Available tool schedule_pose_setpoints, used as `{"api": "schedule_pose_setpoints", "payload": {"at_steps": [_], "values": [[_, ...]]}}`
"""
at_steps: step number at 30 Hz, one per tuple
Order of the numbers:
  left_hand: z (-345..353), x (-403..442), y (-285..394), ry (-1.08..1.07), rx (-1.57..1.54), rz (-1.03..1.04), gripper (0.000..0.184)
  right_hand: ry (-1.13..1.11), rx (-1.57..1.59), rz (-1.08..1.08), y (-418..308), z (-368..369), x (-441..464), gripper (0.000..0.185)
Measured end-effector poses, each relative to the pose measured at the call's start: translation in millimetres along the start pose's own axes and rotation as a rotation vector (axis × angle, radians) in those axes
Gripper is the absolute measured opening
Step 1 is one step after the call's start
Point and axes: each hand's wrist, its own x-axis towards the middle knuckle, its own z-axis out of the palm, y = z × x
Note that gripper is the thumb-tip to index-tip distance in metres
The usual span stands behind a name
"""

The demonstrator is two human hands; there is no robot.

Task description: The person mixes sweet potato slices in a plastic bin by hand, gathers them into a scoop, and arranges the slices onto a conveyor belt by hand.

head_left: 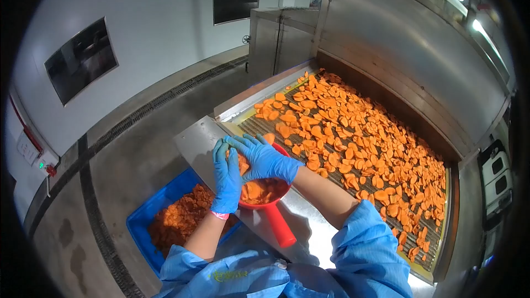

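Note:
My left hand (226, 179) and my right hand (266, 158), both in blue gloves, are cupped towards each other with the fingertips close together. Between the palms they hold a clump of orange vegetable slices (243, 164). Just beneath is a red plastic scoop (280, 226), its bowl partly filled with more slices (259, 190) and its handle pointing towards my body. The scoop rests on a sloping metal plate (200, 142). My hands hide part of the scoop's rim.
A wide mesh conveyor belt (330, 174) covered in loose orange slices lies to the right, under a metal hood (408, 27). At lower left, a blue crate (135, 222) holds darker orange slices. A drain grate (160, 92) runs along the floor near the wall.

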Motion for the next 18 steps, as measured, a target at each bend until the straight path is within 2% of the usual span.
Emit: {"api": "schedule_pose_setpoints", "payload": {"at_steps": [3,4,5,7,8,9,13,15,16,18], "values": [[1,-3,0,0.043,0.017,0.004,0.031,-0.036,0.098,0.093,-5,0,-11,0.113],[-1,-2,2,0.007,-0.006,-0.078,0.035,0.007,0.083,0.076,-9,0,-17,0.109],[-1,-2,5,0.009,-0.159,-0.236,0.044,0.036,0.118,0.101,-13,0,-21,0.100],[2,0,21,0.006,-0.236,-0.230,0.052,-0.048,0.061,0.136,-20,-5,-23,0.089],[2,3,32,-0.020,-0.353,-0.297,0.053,-0.018,0.044,0.133,-17,2,-26,0.082],[-2,3,15,-0.079,-0.255,-0.272,0.053,0.010,0.034,0.121,-19,2,-26,0.074],[-1,3,11,-0.154,-0.244,-0.284,0.049,-0.068,0.107,0.252,-17,6,-22,0.061],[-1,5,-13,-0.170,-0.250,-0.307,0.048,0.051,0.097,0.210,-9,26,-26,0.054],[-9,7,-23,-0.239,-0.106,-0.245,0.046,0.074,0.123,0.235,-9,29,-27,0.052],[-6,8,-6,-0.233,-0.148,-0.277,0.047,0.105,0.194,0.296,-6,29,-30,0.049]]}}
